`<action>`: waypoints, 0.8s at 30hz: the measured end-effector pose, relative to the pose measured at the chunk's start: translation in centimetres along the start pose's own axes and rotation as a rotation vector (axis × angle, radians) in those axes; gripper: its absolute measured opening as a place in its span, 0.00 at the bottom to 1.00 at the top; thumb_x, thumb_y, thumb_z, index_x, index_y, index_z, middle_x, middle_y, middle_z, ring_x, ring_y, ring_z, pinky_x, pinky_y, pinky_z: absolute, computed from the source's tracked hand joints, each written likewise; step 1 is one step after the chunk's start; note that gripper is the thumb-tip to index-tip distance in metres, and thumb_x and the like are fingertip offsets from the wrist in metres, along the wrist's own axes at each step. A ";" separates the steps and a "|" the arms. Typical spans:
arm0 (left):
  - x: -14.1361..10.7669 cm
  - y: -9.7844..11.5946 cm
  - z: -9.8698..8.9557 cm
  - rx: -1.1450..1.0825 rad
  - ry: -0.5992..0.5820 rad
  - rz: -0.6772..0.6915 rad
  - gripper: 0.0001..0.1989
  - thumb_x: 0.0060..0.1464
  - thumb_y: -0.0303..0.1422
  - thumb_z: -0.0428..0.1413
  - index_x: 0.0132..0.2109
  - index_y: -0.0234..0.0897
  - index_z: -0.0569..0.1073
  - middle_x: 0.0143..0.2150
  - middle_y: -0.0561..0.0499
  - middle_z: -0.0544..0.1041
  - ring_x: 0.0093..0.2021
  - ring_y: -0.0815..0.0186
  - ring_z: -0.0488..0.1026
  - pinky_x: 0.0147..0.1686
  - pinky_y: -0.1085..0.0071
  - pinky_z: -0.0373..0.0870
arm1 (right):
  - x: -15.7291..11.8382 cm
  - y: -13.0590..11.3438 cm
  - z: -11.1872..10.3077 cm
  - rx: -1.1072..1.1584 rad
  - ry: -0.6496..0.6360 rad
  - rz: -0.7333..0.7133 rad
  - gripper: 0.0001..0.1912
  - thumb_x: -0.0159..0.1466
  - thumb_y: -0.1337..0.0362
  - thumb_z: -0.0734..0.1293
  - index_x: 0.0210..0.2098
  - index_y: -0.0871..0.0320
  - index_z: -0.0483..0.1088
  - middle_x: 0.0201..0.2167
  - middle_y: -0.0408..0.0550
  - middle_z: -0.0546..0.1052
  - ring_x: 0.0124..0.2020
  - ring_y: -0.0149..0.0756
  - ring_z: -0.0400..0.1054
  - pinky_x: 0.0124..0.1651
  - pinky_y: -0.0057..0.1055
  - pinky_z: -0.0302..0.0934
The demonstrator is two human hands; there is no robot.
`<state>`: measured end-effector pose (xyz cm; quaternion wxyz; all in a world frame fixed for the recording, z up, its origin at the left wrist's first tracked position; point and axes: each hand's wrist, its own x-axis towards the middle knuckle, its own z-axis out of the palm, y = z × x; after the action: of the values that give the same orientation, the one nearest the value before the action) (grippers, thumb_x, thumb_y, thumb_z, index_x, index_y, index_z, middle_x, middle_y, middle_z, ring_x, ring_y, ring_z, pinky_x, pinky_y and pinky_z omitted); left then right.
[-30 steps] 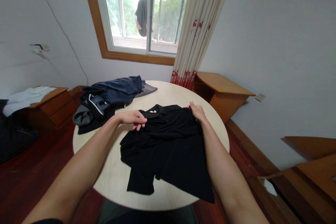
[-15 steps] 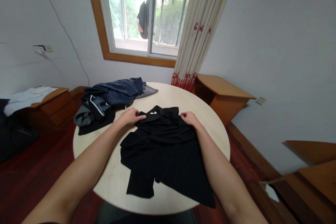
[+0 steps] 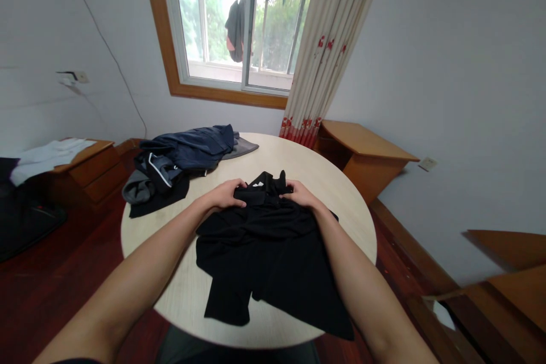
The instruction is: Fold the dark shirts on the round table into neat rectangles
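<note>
A black collared shirt [image 3: 273, 256] lies spread and wrinkled on the round table [image 3: 183, 290], its collar toward the window and its lower edge toward me. My left hand [image 3: 229, 193] grips the cloth at the left side of the collar, thumb on top and fingers behind. On the collar's right side, my right hand [image 3: 300, 193] pinches the cloth between thumb and fingers. A small white label shows inside the neck, between the two hands. Part of the collar stands up off the table near my right hand.
A heap of dark clothes [image 3: 183, 153] lies at the table's back left. Behind the table are a window and a patterned curtain [image 3: 318, 51]. A wooden desk [image 3: 367, 148] stands at the right, and a drawer cabinet [image 3: 91, 170] with white cloth at the left.
Both hands have moved inward along the collar, closer together. The collar is now bunched and partly raised between them, while the shirt's lower part lies as before.
</note>
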<state>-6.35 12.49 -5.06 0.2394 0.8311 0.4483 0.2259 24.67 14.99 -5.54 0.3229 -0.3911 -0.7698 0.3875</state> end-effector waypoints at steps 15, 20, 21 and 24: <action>-0.7 0.5 -3.8 0.172 0.666 -0.148 0.15 0.49 0.32 0.58 0.45 0.38 0.76 0.44 0.48 0.80 0.44 0.57 0.76 0.46 0.64 0.72 | -1.7 -2.0 -3.6 -0.012 0.689 -0.168 0.13 0.43 0.64 0.65 0.21 0.53 0.53 0.23 0.39 0.66 0.28 0.33 0.59 0.32 0.29 0.54; -1.2 2.1 -4.2 0.298 0.916 0.039 0.04 0.51 0.34 0.57 0.34 0.40 0.70 0.40 0.46 0.78 0.45 0.56 0.74 0.47 0.62 0.70 | -1.9 -2.8 -3.6 -0.157 0.821 -0.290 0.08 0.41 0.67 0.61 0.21 0.53 0.56 0.22 0.38 0.64 0.27 0.32 0.57 0.32 0.29 0.52; -1.3 2.3 -4.3 0.303 0.955 0.100 0.04 0.51 0.33 0.57 0.34 0.40 0.68 0.43 0.45 0.78 0.47 0.55 0.73 0.49 0.60 0.70 | -1.9 -3.0 -3.6 -0.191 0.838 -0.311 0.08 0.41 0.68 0.60 0.21 0.53 0.56 0.22 0.38 0.64 0.27 0.32 0.57 0.32 0.29 0.52; -1.5 2.7 -4.3 0.241 0.994 0.239 0.06 0.51 0.31 0.57 0.33 0.41 0.65 0.49 0.44 0.78 0.51 0.56 0.73 0.52 0.60 0.69 | -2.0 -3.2 -3.8 -0.266 0.883 -0.340 0.08 0.42 0.69 0.60 0.22 0.53 0.56 0.23 0.38 0.63 0.28 0.33 0.58 0.32 0.29 0.52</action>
<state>-7.91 10.79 -0.30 -0.1268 0.6905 0.4328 0.5656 27.52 13.30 -1.32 0.6245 -0.4244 -0.6552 0.0249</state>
